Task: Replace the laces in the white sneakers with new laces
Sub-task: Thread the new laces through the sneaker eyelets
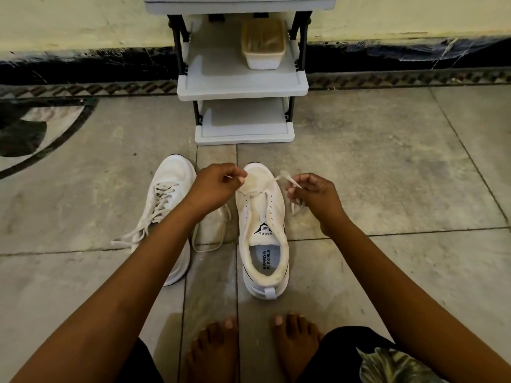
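Pinching one lace end apiece, left hand and right hand fingers hold it above the right sneaker toe.

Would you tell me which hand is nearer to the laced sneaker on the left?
Left. The left hand is just beside the laced sneaker, near its toe. The right hand is beyond the other sneaker. Each pinches an end of the lace.
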The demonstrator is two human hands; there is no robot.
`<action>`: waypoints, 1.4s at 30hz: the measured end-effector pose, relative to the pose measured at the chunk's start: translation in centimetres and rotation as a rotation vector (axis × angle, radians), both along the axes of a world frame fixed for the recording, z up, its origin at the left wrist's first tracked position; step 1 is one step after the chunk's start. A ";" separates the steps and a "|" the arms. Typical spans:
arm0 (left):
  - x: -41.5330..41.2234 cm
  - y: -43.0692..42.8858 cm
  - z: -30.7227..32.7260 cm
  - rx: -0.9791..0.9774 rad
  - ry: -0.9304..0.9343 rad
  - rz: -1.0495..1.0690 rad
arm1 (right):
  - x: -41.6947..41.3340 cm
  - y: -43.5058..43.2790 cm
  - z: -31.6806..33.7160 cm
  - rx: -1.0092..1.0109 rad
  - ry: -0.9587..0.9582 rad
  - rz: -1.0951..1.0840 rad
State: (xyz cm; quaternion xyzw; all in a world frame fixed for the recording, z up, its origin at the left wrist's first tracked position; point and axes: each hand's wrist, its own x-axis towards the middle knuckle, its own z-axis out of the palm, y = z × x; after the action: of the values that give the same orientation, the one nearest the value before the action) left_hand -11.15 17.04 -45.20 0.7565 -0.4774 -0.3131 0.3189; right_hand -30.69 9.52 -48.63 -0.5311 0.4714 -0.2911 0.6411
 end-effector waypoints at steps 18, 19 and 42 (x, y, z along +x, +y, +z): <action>-2.9 -1.2 2.6 -0.208 0.416 -0.020 | 3.3 -0.5 5.0 -0.687 0.152 -0.023; -2.9 -1.2 2.7 -0.217 0.426 -0.033 | 3.2 -0.5 5.1 -0.698 0.179 -0.015; -2.0 -1.3 4.4 -0.281 0.450 0.057 | 5.5 1.0 6.2 -0.073 -0.101 0.105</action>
State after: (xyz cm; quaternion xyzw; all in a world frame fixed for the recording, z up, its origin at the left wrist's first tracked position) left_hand -13.17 15.73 -40.82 0.6294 -0.4117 -0.3949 0.5277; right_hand -25.22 10.57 -42.44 -0.5629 0.3990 -0.3004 0.6586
